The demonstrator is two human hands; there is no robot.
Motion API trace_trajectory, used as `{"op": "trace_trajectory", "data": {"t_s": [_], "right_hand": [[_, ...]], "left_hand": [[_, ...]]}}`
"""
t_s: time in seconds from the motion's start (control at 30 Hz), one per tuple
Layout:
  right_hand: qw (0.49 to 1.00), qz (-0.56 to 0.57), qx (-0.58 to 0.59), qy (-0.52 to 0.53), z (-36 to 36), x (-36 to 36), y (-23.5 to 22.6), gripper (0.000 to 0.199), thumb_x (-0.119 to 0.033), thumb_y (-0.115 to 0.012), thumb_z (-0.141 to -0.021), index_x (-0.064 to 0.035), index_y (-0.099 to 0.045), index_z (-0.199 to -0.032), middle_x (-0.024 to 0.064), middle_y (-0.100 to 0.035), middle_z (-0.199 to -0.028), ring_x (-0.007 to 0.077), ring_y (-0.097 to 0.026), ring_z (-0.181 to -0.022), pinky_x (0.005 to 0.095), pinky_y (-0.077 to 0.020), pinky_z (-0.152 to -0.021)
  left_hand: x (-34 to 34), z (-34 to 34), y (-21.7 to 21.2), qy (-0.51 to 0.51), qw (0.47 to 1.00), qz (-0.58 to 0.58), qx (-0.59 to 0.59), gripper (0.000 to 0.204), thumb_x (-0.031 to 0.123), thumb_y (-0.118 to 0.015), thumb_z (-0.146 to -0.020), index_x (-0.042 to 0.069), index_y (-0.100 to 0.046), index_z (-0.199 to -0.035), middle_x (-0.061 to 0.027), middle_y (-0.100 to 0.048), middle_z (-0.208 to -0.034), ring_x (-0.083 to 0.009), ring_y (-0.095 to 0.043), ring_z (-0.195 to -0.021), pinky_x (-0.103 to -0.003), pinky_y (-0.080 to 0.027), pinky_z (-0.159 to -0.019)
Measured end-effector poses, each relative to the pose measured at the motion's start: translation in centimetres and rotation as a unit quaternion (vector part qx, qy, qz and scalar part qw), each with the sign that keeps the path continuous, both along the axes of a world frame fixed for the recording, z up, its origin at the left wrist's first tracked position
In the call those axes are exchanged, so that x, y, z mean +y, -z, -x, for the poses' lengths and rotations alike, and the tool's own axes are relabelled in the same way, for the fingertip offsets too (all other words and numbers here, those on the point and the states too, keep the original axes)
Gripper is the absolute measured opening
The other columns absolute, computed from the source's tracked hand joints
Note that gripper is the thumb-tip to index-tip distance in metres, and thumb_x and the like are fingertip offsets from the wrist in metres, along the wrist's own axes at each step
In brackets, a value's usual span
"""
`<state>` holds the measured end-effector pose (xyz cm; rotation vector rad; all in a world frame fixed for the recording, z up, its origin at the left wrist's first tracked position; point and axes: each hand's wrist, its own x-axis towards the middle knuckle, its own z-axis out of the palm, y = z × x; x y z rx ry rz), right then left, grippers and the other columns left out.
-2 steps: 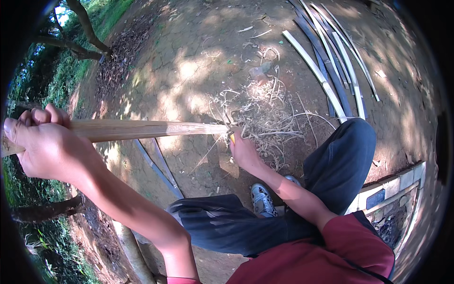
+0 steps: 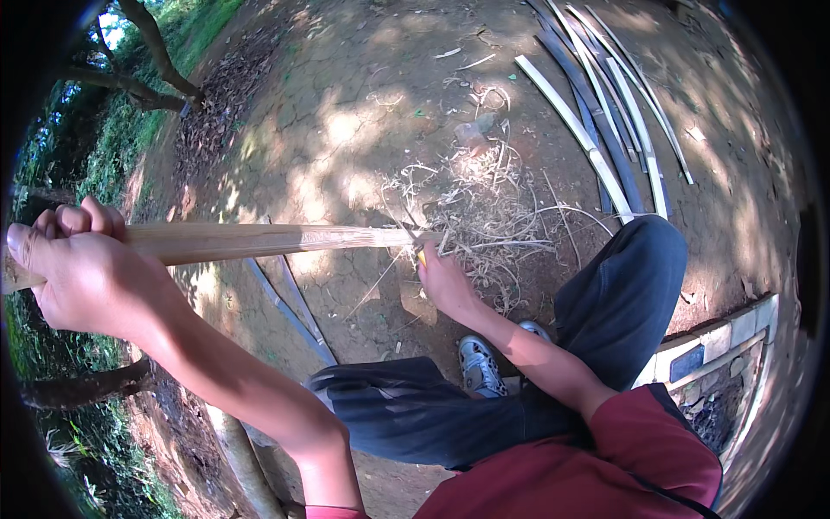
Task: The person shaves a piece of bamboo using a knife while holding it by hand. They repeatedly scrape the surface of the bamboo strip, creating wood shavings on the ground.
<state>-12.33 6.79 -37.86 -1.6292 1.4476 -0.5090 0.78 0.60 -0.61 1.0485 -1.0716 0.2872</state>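
Observation:
A long flat strip of pale bamboo or wood (image 2: 268, 241) stretches across the left half of the picture, roughly level. Wrapped round its left end is my left hand (image 2: 79, 259), closed with the thumb on the near side. At the strip's right end my right hand (image 2: 445, 281) is closed on a knife (image 2: 422, 257), whose yellow handle shows only in part. The dark blade (image 2: 408, 231) crosses the strip close to its tip. Thin curled shavings (image 2: 497, 195) lie on the ground just beyond my right hand.
Several long split strips (image 2: 596, 121) lie at the upper right. Two darker strips (image 2: 294, 303) rest under the held piece. A low tile-edged pit (image 2: 705, 355) is at the lower right. Branches (image 2: 156, 52) and a pale trunk (image 2: 242, 458) border the left side.
The strip's tip now reaches slightly farther right past the blade. My left hand has dropped a little, and my right hand has shifted slightly left.

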Motion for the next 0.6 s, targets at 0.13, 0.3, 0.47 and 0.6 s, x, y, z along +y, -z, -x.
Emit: {"op": "trace_trajectory", "data": {"t_s": [0.13,0.3,0.47,0.6], "right_hand": [[0.998,-0.012,0.012,0.057,-1.0,-1.1,6.6,0.026,-0.010,-0.052,-0.090,0.0077,-0.044,-0.108,0.0289,-0.063,-0.073,0.0473,-0.063,-0.073,0.0553,-0.0490,-0.067],[1.000,0.007,-0.013,0.000,0.2,-1.5,0.3,0.024,-0.011,-0.047,-0.092,0.0079,-0.043,-0.107,0.0299,-0.062,-0.072,0.0480,-0.063,-0.074,0.0545,-0.0499,-0.068],[1.000,-0.005,0.022,0.007,-0.4,-1.1,1.7,0.023,-0.009,-0.043,-0.092,0.0079,-0.044,-0.107,0.0291,-0.062,-0.071,0.0473,-0.064,-0.073,0.0546,-0.0500,-0.069],[0.998,0.006,0.051,0.033,0.3,-1.6,5.3,0.021,-0.008,-0.042,-0.091,0.0079,-0.045,-0.104,0.0279,-0.061,-0.068,0.0469,-0.063,-0.071,0.0555,-0.0492,-0.071]], "left_hand": [[-1.6,3.4,-0.7,-0.019,1.000,0.012,0.012,0.034,0.027,-0.040,-0.103,0.004,-0.043,-0.078,-0.0005,-0.040,-0.058,-0.0087,-0.037,-0.045,-0.023,-0.028,-0.041],[-1.5,0.6,-0.8,0.005,1.000,0.006,0.021,0.037,0.032,-0.043,-0.103,0.000,-0.044,-0.083,-0.0023,-0.042,-0.061,-0.0108,-0.041,-0.049,-0.024,-0.030,-0.042],[-1.2,2.7,-0.4,0.001,1.000,0.004,0.019,0.035,0.029,-0.040,-0.103,0.005,-0.042,-0.078,0.0008,-0.038,-0.058,-0.0077,-0.033,-0.046,-0.024,-0.025,-0.041],[-1.6,2.0,-0.9,0.025,1.000,-0.001,0.015,0.037,0.029,-0.042,-0.102,-0.003,-0.044,-0.083,-0.0038,-0.043,-0.063,-0.0115,-0.040,-0.049,-0.024,-0.031,-0.043]]}}
